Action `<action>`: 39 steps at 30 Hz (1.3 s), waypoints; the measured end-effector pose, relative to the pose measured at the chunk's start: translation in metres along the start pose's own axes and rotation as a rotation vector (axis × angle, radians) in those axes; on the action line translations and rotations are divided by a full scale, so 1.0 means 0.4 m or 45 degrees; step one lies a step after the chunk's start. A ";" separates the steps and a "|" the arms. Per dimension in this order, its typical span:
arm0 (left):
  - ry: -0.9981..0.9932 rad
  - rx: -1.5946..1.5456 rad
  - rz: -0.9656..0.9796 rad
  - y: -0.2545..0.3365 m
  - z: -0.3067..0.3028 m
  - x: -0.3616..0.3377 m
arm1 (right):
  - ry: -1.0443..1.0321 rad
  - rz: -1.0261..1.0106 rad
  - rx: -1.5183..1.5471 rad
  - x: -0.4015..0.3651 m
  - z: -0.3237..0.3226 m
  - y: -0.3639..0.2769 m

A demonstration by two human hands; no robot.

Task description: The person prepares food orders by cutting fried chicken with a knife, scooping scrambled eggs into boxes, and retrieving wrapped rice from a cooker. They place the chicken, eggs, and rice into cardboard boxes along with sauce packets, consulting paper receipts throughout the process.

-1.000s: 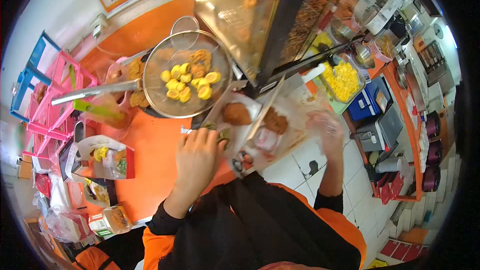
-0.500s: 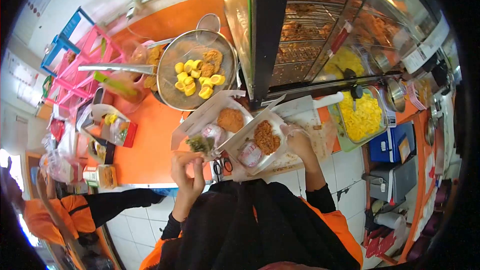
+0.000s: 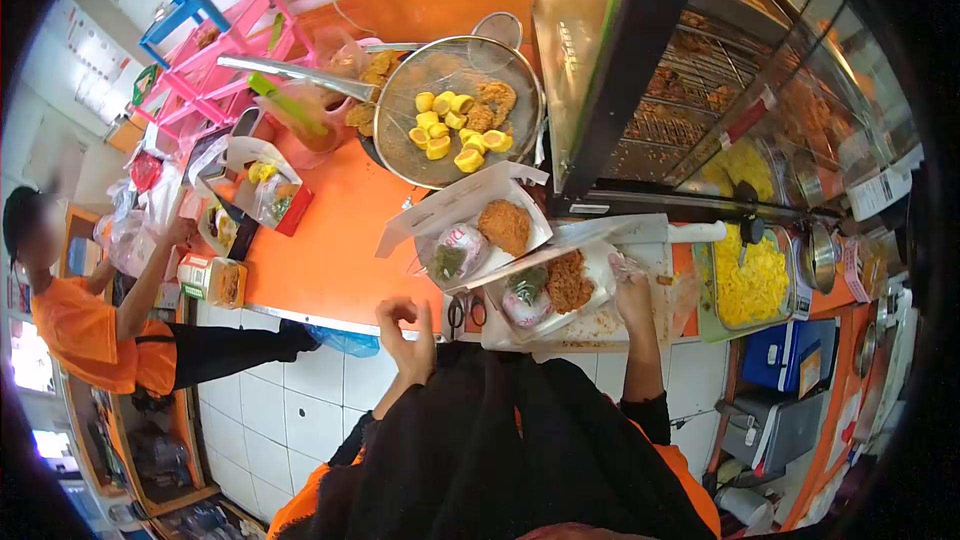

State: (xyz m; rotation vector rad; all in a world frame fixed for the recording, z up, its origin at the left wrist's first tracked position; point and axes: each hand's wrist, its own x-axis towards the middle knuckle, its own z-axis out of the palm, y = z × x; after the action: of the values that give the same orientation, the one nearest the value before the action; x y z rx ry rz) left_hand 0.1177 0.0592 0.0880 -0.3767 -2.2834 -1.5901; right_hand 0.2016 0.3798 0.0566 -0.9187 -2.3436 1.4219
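Note:
My left hand is in front of the counter edge, empty, thumb and index finger curved with a gap between them. My right hand, with clear plastic about its fingertips, grips the right edge of the near white food box. That box holds fried chicken, a wrapped rice parcel and a small bag of greens. Behind it, a second open box holds a breaded piece, a rice parcel and another bag of greens. Black-handled scissors lie beside the near box.
A large strainer with yellow rolls stands at the back. A glass warmer rises on the right, beside a knife and a tray of yellow food. Filled boxes stand left. Another person handles plastic bags there.
My left hand has let go of the bag of greens, which now lies in the near box, and has drawn back. The view has swung left, showing more of the other person.

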 end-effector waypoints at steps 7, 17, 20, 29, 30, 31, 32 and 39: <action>-0.451 0.257 -0.649 -0.111 0.069 0.070 | -0.005 0.146 0.144 -0.019 -0.053 0.010; -0.392 0.381 -0.582 -0.221 -0.122 0.151 | -0.107 0.317 0.390 -0.113 0.036 -0.185; -0.400 0.463 -0.575 -0.278 -0.242 0.208 | -0.154 0.187 0.360 -0.107 0.156 -0.135; -0.330 0.324 -0.250 -0.551 -0.448 0.423 | -0.454 0.361 0.668 -0.155 0.518 -0.331; -0.311 0.226 -0.291 -0.553 -0.460 0.433 | -0.443 0.331 0.639 -0.160 0.554 -0.336; -0.289 0.126 -0.326 -0.557 -0.472 0.448 | -0.430 0.293 0.610 -0.156 0.589 -0.331; -0.350 0.026 -0.543 -0.560 -0.498 0.445 | -0.406 -0.041 0.345 -0.160 0.638 -0.258; 0.159 0.115 -0.188 -0.330 -0.690 0.559 | -0.468 0.134 -0.326 -0.233 0.707 -0.521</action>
State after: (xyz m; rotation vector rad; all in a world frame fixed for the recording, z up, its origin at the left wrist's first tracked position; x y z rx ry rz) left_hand -0.1052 -0.2390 0.1568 -0.0851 -2.3227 -1.5246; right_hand 0.0491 0.0536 0.1073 -0.9206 -2.8405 1.4580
